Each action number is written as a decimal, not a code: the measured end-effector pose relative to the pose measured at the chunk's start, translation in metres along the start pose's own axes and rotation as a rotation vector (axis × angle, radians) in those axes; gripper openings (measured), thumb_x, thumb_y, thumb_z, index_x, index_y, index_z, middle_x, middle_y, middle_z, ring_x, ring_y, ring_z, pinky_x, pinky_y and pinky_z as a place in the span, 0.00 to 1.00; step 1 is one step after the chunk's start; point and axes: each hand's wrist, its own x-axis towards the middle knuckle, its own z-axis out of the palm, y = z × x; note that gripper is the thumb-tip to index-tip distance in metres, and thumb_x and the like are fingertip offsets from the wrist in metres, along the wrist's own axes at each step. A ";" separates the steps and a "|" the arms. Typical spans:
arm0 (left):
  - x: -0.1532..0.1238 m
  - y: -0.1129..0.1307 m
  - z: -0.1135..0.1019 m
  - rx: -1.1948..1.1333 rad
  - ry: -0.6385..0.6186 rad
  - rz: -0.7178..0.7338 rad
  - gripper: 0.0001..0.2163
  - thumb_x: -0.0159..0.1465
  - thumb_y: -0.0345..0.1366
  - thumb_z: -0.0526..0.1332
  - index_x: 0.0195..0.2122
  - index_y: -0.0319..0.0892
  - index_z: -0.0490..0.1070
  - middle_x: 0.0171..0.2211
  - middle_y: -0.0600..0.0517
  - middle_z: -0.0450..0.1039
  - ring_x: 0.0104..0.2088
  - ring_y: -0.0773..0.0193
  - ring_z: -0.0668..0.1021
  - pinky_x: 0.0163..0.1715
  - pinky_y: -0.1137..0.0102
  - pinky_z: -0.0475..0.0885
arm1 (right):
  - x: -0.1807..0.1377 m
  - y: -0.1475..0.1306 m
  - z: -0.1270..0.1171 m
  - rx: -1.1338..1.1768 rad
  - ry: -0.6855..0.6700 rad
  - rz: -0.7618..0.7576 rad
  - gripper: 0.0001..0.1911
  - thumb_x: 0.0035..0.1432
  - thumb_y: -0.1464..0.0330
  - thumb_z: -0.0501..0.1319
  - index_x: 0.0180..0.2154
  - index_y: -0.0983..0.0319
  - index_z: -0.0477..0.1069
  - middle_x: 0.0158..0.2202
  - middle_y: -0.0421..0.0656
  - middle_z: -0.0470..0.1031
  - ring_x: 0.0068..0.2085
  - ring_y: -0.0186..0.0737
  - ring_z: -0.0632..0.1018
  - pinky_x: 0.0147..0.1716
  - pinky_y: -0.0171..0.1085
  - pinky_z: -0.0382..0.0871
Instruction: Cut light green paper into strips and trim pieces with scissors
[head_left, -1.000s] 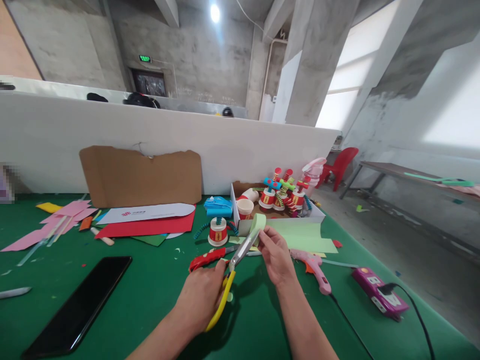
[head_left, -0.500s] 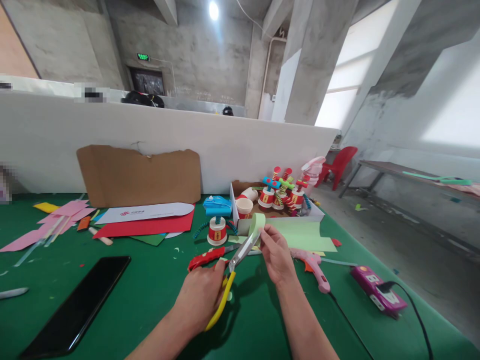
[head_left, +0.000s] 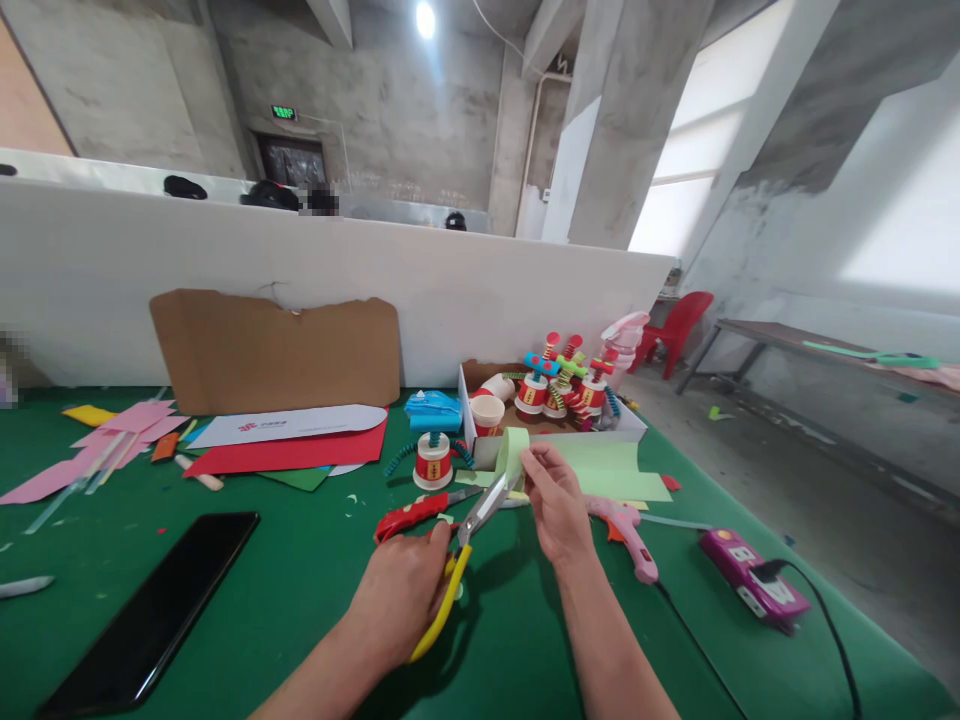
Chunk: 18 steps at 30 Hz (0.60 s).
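My left hand point(head_left: 401, 590) is wrapped round the handles of yellow-handled scissors point(head_left: 486, 508), whose blades point up and away to the right. Between the thumb and fingers of my right hand point(head_left: 556, 505) is a curled light green paper strip point(head_left: 513, 452). The blade tips meet the strip's lower edge, close to my right fingertips. Just beyond my left hand lies a red-handled utility knife point(head_left: 411, 515). A red and white paper-cup figure point(head_left: 433, 462) with coiled dark teal arms stands behind the knife. Light green paper sheets point(head_left: 611, 470) lie behind my right hand.
A white box point(head_left: 559, 445) holds several paper-cup figures. To the right are a pink glue gun point(head_left: 634, 540) and a purple power strip point(head_left: 754, 580). A black phone point(head_left: 154, 610) lies left, with coloured paper point(head_left: 292, 455) and a cardboard sheet point(head_left: 277, 350) behind.
The scissor tips sit slightly lower against the green strip. Both hands keep their hold, and the view has shifted a little.
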 end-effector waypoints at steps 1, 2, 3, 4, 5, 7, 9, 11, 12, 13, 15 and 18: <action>0.000 0.001 -0.001 0.002 -0.004 0.004 0.13 0.65 0.30 0.47 0.49 0.37 0.64 0.37 0.41 0.77 0.39 0.48 0.79 0.39 0.58 0.71 | 0.000 0.000 -0.001 0.008 -0.003 0.014 0.17 0.38 0.57 0.74 0.27 0.59 0.72 0.23 0.35 0.68 0.25 0.31 0.63 0.24 0.32 0.55; 0.000 0.001 -0.001 0.005 -0.010 0.004 0.13 0.65 0.30 0.47 0.48 0.37 0.64 0.37 0.41 0.77 0.39 0.48 0.79 0.39 0.58 0.71 | 0.001 0.000 -0.001 0.016 -0.008 0.027 0.17 0.38 0.57 0.74 0.26 0.59 0.72 0.23 0.35 0.68 0.24 0.31 0.63 0.24 0.32 0.55; 0.000 0.002 -0.002 0.008 -0.018 0.002 0.13 0.65 0.30 0.47 0.48 0.37 0.64 0.37 0.41 0.77 0.39 0.48 0.79 0.38 0.59 0.71 | 0.001 0.000 -0.002 0.023 -0.012 0.036 0.17 0.38 0.58 0.73 0.26 0.59 0.72 0.23 0.35 0.68 0.24 0.31 0.63 0.24 0.33 0.56; 0.000 0.002 -0.003 0.010 -0.025 -0.001 0.13 0.65 0.30 0.47 0.47 0.37 0.65 0.37 0.41 0.77 0.39 0.48 0.79 0.38 0.59 0.71 | 0.001 0.001 -0.002 0.030 -0.014 0.042 0.17 0.38 0.58 0.73 0.26 0.59 0.71 0.22 0.35 0.68 0.24 0.31 0.63 0.24 0.33 0.56; 0.000 0.002 -0.003 0.012 -0.031 -0.004 0.12 0.65 0.30 0.47 0.47 0.38 0.65 0.37 0.41 0.77 0.39 0.49 0.79 0.38 0.60 0.71 | 0.002 0.001 -0.003 0.035 -0.014 0.045 0.16 0.38 0.58 0.73 0.25 0.59 0.71 0.22 0.35 0.68 0.24 0.31 0.64 0.24 0.33 0.56; 0.001 0.003 -0.003 0.015 -0.035 -0.003 0.12 0.65 0.30 0.47 0.47 0.38 0.65 0.37 0.42 0.77 0.39 0.49 0.79 0.37 0.60 0.70 | 0.002 0.002 -0.003 0.042 -0.014 0.049 0.16 0.39 0.59 0.73 0.25 0.59 0.71 0.22 0.35 0.68 0.24 0.31 0.64 0.24 0.32 0.56; 0.001 0.003 -0.002 0.023 -0.033 -0.002 0.12 0.65 0.30 0.47 0.47 0.38 0.64 0.37 0.42 0.77 0.39 0.49 0.79 0.37 0.60 0.70 | 0.002 0.002 -0.003 0.045 -0.015 0.051 0.15 0.39 0.59 0.73 0.26 0.59 0.71 0.22 0.35 0.68 0.24 0.31 0.64 0.24 0.32 0.57; 0.001 0.003 -0.002 0.038 -0.032 -0.002 0.13 0.65 0.30 0.47 0.47 0.38 0.65 0.37 0.42 0.77 0.39 0.49 0.79 0.38 0.60 0.70 | 0.002 0.002 -0.003 0.044 -0.014 0.053 0.15 0.39 0.59 0.73 0.25 0.59 0.71 0.22 0.34 0.67 0.24 0.31 0.64 0.24 0.32 0.57; 0.001 0.003 -0.002 0.047 -0.032 -0.002 0.12 0.65 0.30 0.46 0.47 0.38 0.65 0.37 0.42 0.77 0.39 0.49 0.79 0.38 0.60 0.70 | 0.001 0.001 -0.003 0.041 -0.013 0.058 0.15 0.40 0.59 0.73 0.25 0.59 0.71 0.22 0.34 0.67 0.24 0.31 0.64 0.24 0.32 0.57; 0.001 0.003 -0.002 0.053 -0.034 -0.002 0.12 0.65 0.30 0.47 0.46 0.38 0.65 0.37 0.42 0.77 0.39 0.49 0.79 0.38 0.60 0.70 | 0.001 0.001 -0.003 0.036 -0.011 0.065 0.15 0.39 0.59 0.73 0.25 0.59 0.71 0.21 0.34 0.66 0.24 0.30 0.63 0.24 0.32 0.56; 0.001 0.004 -0.003 0.061 -0.036 0.001 0.13 0.65 0.30 0.46 0.46 0.38 0.65 0.37 0.42 0.77 0.39 0.49 0.79 0.39 0.60 0.70 | 0.001 0.001 -0.003 0.029 -0.005 0.083 0.16 0.39 0.59 0.73 0.25 0.59 0.70 0.21 0.33 0.66 0.23 0.30 0.63 0.23 0.32 0.56; 0.000 0.005 -0.003 0.058 -0.048 0.001 0.13 0.66 0.30 0.46 0.48 0.38 0.65 0.37 0.42 0.77 0.40 0.49 0.79 0.39 0.60 0.70 | 0.001 0.000 -0.002 0.043 0.011 0.090 0.17 0.37 0.59 0.74 0.25 0.60 0.71 0.22 0.33 0.66 0.24 0.29 0.63 0.23 0.31 0.57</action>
